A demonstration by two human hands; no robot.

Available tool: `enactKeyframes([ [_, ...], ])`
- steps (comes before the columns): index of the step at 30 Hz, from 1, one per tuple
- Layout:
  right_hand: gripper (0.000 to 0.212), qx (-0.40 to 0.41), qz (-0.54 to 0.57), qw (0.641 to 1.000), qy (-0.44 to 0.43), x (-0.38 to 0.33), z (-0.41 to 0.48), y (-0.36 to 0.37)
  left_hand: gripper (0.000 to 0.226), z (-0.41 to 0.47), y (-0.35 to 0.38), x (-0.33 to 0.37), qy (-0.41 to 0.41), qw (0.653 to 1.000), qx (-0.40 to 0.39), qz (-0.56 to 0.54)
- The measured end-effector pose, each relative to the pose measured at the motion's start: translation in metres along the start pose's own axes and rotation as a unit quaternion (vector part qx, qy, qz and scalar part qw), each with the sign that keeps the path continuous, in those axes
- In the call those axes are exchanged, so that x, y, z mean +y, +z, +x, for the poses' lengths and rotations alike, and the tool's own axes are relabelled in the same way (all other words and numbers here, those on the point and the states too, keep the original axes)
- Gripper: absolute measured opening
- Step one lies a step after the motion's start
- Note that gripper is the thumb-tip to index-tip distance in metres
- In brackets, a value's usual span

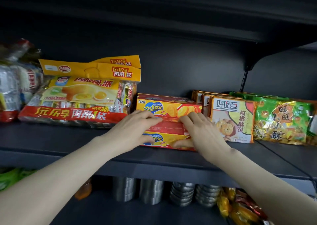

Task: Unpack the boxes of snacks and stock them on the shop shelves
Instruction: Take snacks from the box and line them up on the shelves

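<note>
Directly under curled fingers (pixel 151 120): biscuit box (pixel 169 129).

Dim overall, dark grey metal shelves (pixel 51 139) swallowing light, soft frontal light brightening the packaging, faint sheen on the glossy red-and-yellow plastic snack bag (pixel 72 116), deep shadow beneath the upper shelf, wide-angle bowing at edges, clear-wrapped packs (pixel 12 80) at far left blurred

A shop aisle, dark metal shelving (pixel 154 156), rows of packaged snacks, yellow-red cheese biscuit boxes (pixel 168 108), green crisp bags (pixel 281 120), silver tins below (pixel 183 193)
</note>
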State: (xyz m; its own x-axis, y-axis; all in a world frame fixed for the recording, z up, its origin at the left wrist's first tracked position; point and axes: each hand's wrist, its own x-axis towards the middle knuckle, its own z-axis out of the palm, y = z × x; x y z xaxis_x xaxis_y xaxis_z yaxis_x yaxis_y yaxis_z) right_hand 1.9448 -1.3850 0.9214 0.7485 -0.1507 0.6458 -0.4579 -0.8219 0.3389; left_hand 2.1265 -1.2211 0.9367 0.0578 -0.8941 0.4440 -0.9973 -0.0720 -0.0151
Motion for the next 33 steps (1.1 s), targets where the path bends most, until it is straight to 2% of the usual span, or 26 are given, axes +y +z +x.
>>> enactKeyframes([
  [3,0.092,0.005,0.027,1.0,-0.008,0.01,0.023,-0.016,0.073,0.011,-0.023,-0.006,-0.021,0.999,-0.009,-0.035],
  [6,0.09,0.002,0.055,0.998,0.025,0.027,0.052,-0.034,0.065,0.035,-0.043,-0.012,-0.037,0.996,0.055,-0.066],
  [8,0.08,-0.066,0.062,0.994,0.064,0.032,0.066,-0.039,0.06,0.049,-0.043,-0.015,-0.044,0.995,0.065,-0.061],
  [10,0.075,-0.152,0.004,0.985,0.077,0.03,0.064,-0.029,0.068,0.053,-0.028,-0.016,-0.065,0.997,0.014,-0.047],
  [11,0.08,-0.17,-0.015,0.981,0.088,0.027,0.057,-0.02,0.077,0.051,-0.017,-0.017,-0.074,0.996,-0.01,-0.038],
  [14,0.098,-0.105,-0.047,0.986,0.124,0.021,0.031,0.003,0.095,0.044,0.01,-0.022,-0.081,0.997,0.016,-0.002],
  [18,0.102,-0.069,-0.038,0.985,0.151,0.022,0.031,0.024,0.089,0.048,0.023,-0.027,-0.062,0.996,0.069,0.0],
  [20,0.101,-0.066,-0.038,0.985,0.152,0.022,0.034,0.026,0.096,0.049,0.025,-0.026,-0.062,0.995,0.073,-0.028],
  [23,0.097,-0.089,-0.067,0.986,0.125,0.027,0.034,0.016,0.111,0.046,0.02,-0.023,-0.102,0.989,0.077,-0.079],
  [24,0.095,-0.078,-0.078,0.988,0.112,0.029,0.035,0.01,0.111,0.047,0.015,-0.022,-0.123,0.986,0.069,-0.092],
  [26,0.095,-0.039,-0.028,0.992,0.117,0.035,0.047,-0.006,0.099,0.055,0.0,-0.023,-0.173,0.976,0.054,-0.121],
  [29,0.073,0.023,0.075,0.985,0.151,0.054,0.074,-0.019,0.073,0.075,-0.024,-0.031,-0.229,0.959,0.08,-0.147],
  [32,0.042,-0.006,0.074,0.985,0.157,0.076,0.096,-0.015,0.059,0.094,-0.039,-0.033,-0.242,0.959,0.053,-0.135],
  [33,0.037,-0.031,0.077,0.984,0.16,0.083,0.103,-0.011,0.056,0.101,-0.04,-0.033,-0.246,0.96,0.034,-0.132],
])
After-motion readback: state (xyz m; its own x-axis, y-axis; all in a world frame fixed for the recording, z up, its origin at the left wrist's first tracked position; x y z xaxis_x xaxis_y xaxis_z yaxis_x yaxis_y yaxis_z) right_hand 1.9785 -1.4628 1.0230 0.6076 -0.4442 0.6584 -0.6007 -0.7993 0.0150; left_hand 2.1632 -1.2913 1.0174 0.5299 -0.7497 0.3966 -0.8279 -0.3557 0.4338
